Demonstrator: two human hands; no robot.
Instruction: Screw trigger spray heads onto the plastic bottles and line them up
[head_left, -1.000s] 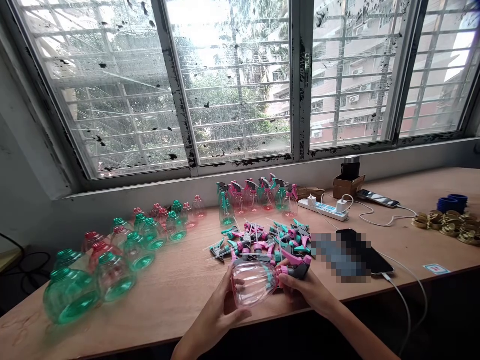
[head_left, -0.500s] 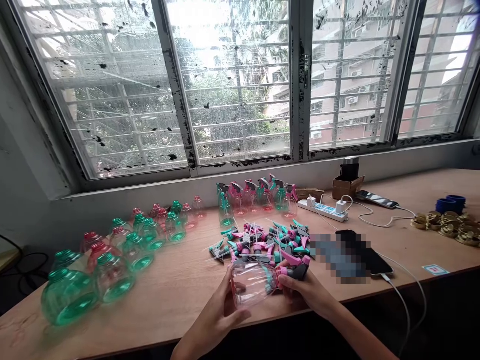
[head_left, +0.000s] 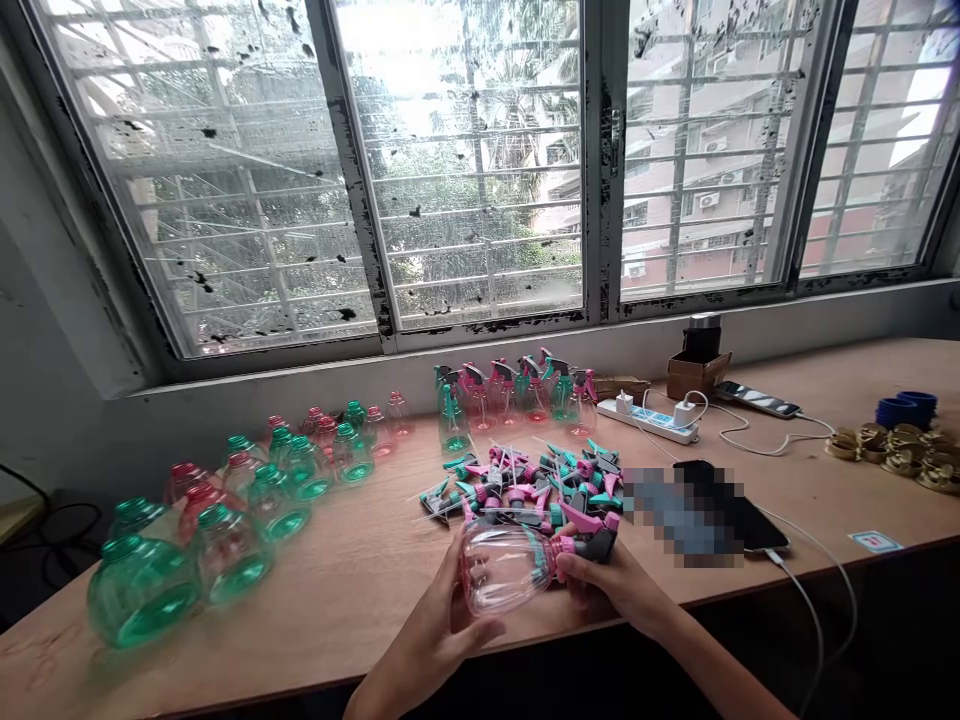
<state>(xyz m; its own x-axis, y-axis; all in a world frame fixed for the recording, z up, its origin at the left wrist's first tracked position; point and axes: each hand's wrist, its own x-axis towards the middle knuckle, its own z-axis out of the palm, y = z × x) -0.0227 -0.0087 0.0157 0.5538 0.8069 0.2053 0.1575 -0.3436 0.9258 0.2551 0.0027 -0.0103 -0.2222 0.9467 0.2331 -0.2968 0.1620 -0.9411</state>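
A clear pink spray bottle point(head_left: 501, 568) lies tilted on its side in the air over the table's front edge, its neck to the right. My left hand point(head_left: 442, 610) is closed around the bottle's base end. My right hand point(head_left: 611, 580) grips the pink collar at the neck, below the pink and grey trigger head point(head_left: 596, 535). The head sits on the bottle mouth; how tightly, I cannot tell. Just beyond my hands is a pile of loose trigger heads point(head_left: 525, 482), pink, green and grey, with thin clear tubes.
Several open green bottles point(head_left: 142, 595) and pink bottles point(head_left: 397, 412) stand at the left. Spray bottles with heads point(head_left: 507, 400) line the wall. To the right are a power strip point(head_left: 649, 421), phones point(head_left: 757, 398), cables, gold-coloured parts point(head_left: 885, 447) and blue rings point(head_left: 906, 408).
The pink bottle has turned slightly about its long axis between my hands. Both hands stay in almost the same place.
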